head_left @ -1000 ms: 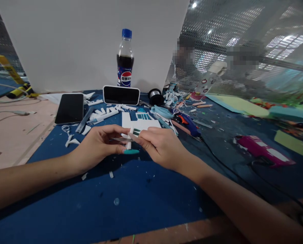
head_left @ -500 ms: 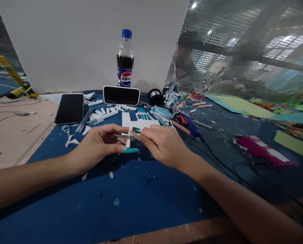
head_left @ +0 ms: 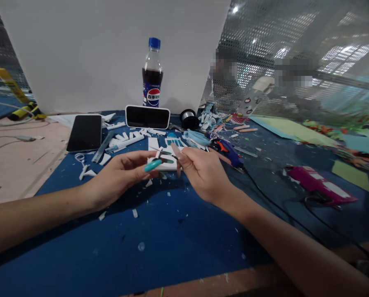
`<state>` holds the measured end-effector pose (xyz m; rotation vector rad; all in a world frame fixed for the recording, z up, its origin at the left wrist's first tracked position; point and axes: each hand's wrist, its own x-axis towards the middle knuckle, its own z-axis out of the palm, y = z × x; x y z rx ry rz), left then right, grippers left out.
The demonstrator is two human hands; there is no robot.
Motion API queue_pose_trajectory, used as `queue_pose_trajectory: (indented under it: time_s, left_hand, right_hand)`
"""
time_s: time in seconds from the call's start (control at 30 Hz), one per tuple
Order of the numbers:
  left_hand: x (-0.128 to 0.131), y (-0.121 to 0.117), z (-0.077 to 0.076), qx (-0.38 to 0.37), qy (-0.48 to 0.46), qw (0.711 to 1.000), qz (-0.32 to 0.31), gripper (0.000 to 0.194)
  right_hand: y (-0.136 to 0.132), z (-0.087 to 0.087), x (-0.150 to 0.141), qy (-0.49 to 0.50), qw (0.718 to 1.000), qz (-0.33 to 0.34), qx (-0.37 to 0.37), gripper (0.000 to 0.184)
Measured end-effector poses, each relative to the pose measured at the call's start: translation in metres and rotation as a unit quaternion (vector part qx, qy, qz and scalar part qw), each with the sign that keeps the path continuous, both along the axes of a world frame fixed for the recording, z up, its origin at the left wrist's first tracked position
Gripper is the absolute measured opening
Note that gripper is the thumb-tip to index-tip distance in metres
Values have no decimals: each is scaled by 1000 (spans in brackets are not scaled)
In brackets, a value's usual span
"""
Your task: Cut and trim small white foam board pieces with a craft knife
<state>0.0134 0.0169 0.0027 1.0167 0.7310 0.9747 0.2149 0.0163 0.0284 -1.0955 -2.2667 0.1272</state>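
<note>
My left hand point(head_left: 125, 173), with long teal nails, is closed at the fingertips around a small white piece point(head_left: 150, 161), which the fingers mostly hide. Facing it, my right hand point(head_left: 203, 173) pinches a thin pointed metal tool point(head_left: 164, 152) whose tip points left, over the left fingertips. Whether the tool touches the piece I cannot tell. Beneath and behind the fingers lies a white sheet point(head_left: 153, 143), and on its far side is a small teal grid-like part point(head_left: 175, 142).
Behind my hands stand a white-framed phone point(head_left: 147, 117) and a cola bottle point(head_left: 153, 74). A dark tablet point(head_left: 84, 133) lies left, among white scraps. To the right are a blue glue gun point(head_left: 229, 152), a magenta corded device point(head_left: 319, 184) and a wire spool point(head_left: 189, 119).
The white strip that stood upright between my fingertips is no longer seen that way. My right hand has shifted slightly right, and the tool's tip has risen.
</note>
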Motion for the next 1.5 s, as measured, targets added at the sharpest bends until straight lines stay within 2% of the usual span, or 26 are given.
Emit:
queue_pose_trajectory:
  time_s: [0.1, 0.2, 0.37, 0.47, 0.57, 0.7, 0.8, 1.0, 1.1, 1.17, 1.3, 1.5]
  left_hand:
    - [-1, 1, 0, -59, -54, 996, -26, 19]
    - [0, 1, 2, -97, -79, 992, -27, 17]
    - [2, 1, 6, -140, -79, 987, -10, 39]
    - [1, 1, 5, -138, -88, 986, -28, 42]
    - [1, 2, 3, -136, -90, 985, -50, 42]
    - [2, 1, 2, -128, -78, 987, -54, 27]
    - [2, 2, 0, -117, -73, 988, -70, 24]
    - [0, 3, -3, -102, -65, 989, -81, 27]
    - [0, 2, 0, -104, -71, 990, -67, 27]
    - [1, 1, 1, -94, -82, 991, -49, 25]
    - [1, 1, 3, -84, -95, 992, -17, 15]
    - [0, 1, 4, -93, -67, 993, -19, 12]
  right_hand:
    - [-1, 0, 0, 80, 994, -3, -72, 46]
    - [-3, 0, -1, 157, 977, 6, -146, 46]
    - [-4, -3, -4, 239, 944, 14, -225, 44]
    - [-4, -4, -6, 246, 935, 11, -255, 45]
    - [-3, -3, -6, 246, 935, 4, -254, 46]
    - [-1, -1, -5, 257, 931, 30, -257, 42]
    - [-2, 0, -6, 279, 907, 65, -308, 35]
    - [-4, 5, -8, 296, 887, 52, -351, 19]
    - [-4, 8, -10, 338, 859, 57, -380, 11]
    - [-5, 9, -12, 352, 850, 50, -389, 18]
    - [-6, 7, -13, 333, 848, 31, -410, 31]
    - [-9, 4, -13, 309, 828, 42, -466, 41]
